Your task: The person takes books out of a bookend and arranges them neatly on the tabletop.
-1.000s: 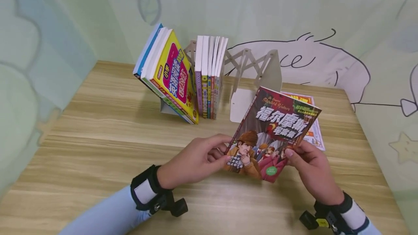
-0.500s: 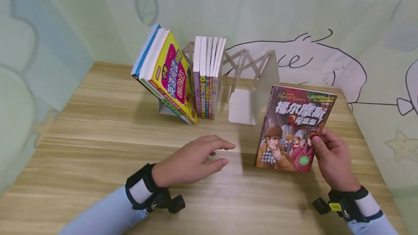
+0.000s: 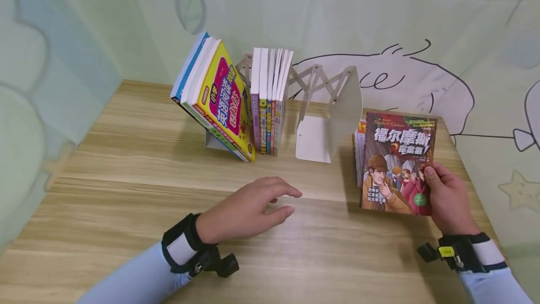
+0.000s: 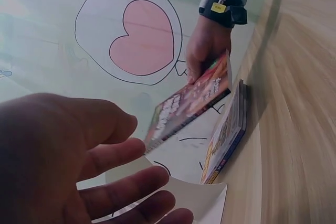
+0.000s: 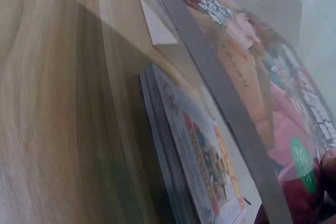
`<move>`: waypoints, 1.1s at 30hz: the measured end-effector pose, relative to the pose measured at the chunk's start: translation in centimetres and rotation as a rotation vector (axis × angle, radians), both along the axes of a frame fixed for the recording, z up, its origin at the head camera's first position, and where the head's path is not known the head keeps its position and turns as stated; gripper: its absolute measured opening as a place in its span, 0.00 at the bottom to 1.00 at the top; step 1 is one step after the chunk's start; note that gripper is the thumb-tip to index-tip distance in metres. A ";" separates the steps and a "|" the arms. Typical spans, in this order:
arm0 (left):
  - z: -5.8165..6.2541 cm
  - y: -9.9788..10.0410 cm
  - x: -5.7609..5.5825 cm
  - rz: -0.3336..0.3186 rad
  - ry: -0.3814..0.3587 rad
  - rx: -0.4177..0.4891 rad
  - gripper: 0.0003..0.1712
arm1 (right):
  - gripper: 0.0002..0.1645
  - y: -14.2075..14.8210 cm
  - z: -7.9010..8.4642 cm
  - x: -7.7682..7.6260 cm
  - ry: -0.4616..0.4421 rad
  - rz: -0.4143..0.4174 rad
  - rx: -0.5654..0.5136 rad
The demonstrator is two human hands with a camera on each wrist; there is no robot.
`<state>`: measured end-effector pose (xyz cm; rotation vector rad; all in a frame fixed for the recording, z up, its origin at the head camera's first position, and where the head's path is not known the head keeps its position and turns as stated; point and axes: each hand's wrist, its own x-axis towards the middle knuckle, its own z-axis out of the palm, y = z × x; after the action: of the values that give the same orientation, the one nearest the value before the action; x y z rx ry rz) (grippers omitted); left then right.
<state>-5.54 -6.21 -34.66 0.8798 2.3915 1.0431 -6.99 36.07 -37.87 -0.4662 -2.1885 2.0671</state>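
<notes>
My right hand (image 3: 451,201) grips the right edge of a paperback book (image 3: 396,168), thumb on its dark red cover with a detective in a brown cap. In the left wrist view that book (image 4: 189,98) tilts in the air above a small stack of books (image 4: 226,135) lying flat on the table. Most of the stack (image 3: 358,158) is hidden behind the paperback in the head view; its layered edges show in the right wrist view. Over the middle of the table, my left hand (image 3: 249,210) is held with fingers relaxed and slightly bent, touching no book.
An expandable metal book rack (image 3: 314,140) stands at the back of the wooden table (image 3: 139,219). Several thin books (image 3: 270,102) are upright in it. To their left, thicker books with a yellow cover (image 3: 223,102) lean over. Walls border the table behind and at both sides.
The left hand has let go of the paperback and drawn slightly left. The right hand has carried the book rightward, over the flat stack, and turned it more upright in view.
</notes>
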 end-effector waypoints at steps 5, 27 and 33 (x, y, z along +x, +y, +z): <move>-0.2 -0.1 0.0 -0.004 0.005 -0.005 0.20 | 0.29 0.8 -0.5 -1.0 -0.133 -0.028 0.047; -0.5 -0.2 0.0 -0.067 0.013 0.013 0.22 | 0.46 1.0 -1.6 -2.7 -0.265 0.153 0.636; -0.7 -0.2 0.2 -0.114 0.037 0.009 0.23 | 0.47 0.3 -1.9 -2.4 -0.244 0.317 0.790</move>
<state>-5.35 -6.40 -35.32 1.0341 2.3382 1.0036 -9.37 36.37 -39.80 -0.2985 -3.1177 1.0894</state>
